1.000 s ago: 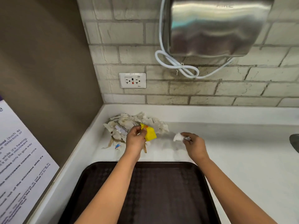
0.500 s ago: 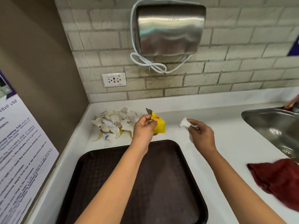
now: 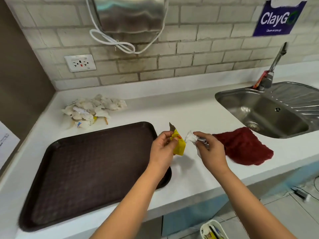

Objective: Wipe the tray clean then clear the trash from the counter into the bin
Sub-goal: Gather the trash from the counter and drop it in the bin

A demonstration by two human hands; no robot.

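Trash-clearing step in hand; the tray (image 3: 82, 169) lies bare on the bench (image 3: 189, 111), looks wiped. Your left hand (image 3: 163, 150) pinches a yellow wrapper (image 3: 179, 144) in its fingers; your right hand (image 3: 209, 151) grips a crumpled white wad (image 3: 190, 138). Both are held above the bench, just right of the tray. The main trash pile (image 3: 93, 109) sits in the back left corner. A white bin (image 3: 213, 230) shows below the bench edge, near your right arm. Next: carry both pieces over the edge, release above the bin, return for the pile. Versus 0.5 s ago: both hands have swung right, off the pile side; view has turned toward the sink (image 3: 269, 111) and red cloth (image 3: 245, 145).
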